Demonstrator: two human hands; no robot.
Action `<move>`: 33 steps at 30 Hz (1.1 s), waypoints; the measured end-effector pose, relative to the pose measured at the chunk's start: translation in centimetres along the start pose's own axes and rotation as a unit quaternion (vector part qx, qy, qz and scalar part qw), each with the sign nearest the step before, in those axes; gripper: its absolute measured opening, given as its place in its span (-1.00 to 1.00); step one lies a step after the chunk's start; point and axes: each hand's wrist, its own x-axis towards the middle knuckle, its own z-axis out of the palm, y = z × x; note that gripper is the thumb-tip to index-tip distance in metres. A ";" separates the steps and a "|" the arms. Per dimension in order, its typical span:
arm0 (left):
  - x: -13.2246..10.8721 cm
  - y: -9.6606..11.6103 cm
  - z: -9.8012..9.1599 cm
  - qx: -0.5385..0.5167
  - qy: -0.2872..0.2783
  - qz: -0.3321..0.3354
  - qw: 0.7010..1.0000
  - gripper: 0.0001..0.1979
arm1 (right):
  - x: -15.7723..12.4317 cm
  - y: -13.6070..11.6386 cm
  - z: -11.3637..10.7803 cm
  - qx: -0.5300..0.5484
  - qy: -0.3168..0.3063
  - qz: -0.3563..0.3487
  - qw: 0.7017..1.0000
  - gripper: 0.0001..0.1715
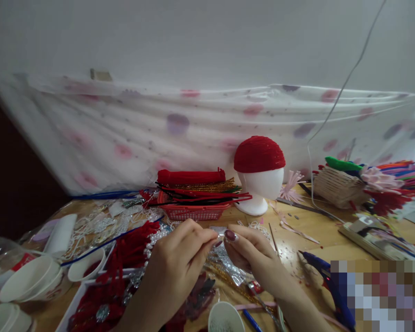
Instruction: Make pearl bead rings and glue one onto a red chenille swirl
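Left hand and right hand pinch something small, too hidden to identify. A mannequin head stands at one o'clock.

Small pale, silvery piece, just below and right of frame center. Pinched at fingertips between left hand and right hand, mostly covered by them; exact shape and tilt can't be made out, too small. Silvery strips on the tabletop right under the hands, lower center of frame: shiny, crinkled-looking, loosely bunched, lying flat, slanting down toward lower right, with the near end spread out. Upper part partly hidden by fingers; can't tell whether the held piece touches the strips.
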 end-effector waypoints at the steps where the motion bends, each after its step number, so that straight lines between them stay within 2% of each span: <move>1: 0.0 0.0 -0.1 0.007 -0.005 0.004 1.000 -0.86 | 0.0 0.0 0.0 0.007 0.003 0.004 1.000 -0.42; 7: -0.1 0.3 -0.3 0.059 0.004 0.015 0.998 -0.83 | 0.3 0.1 0.0 0.013 0.021 0.002 1.000 -0.42; 12: -0.4 0.5 -0.4 0.077 -0.002 0.045 0.996 -0.79 | 0.1 0.4 0.2 -0.127 0.079 -0.060 0.987 -0.46; 16: -0.5 0.4 -0.8 0.093 0.014 0.059 0.994 -0.76 | 0.0 0.0 0.1 -0.187 0.050 -0.065 0.979 -0.48; 23: -0.1 0.2 -1.1 0.059 0.016 0.047 0.997 -0.81 | 0.2 0.0 -0.7 -0.045 -0.097 0.028 0.994 -0.45; 27: 0.1 0.0 -1.0 0.039 0.008 0.021 0.999 -0.83 | 0.4 0.4 -0.8 0.080 -0.120 0.076 0.987 -0.44; 33: -0.1 -0.6 -1.1 0.003 -0.033 0.018 0.999 -0.81 | 0.6 1.2 -0.6 0.228 -0.165 0.093 0.955 -0.46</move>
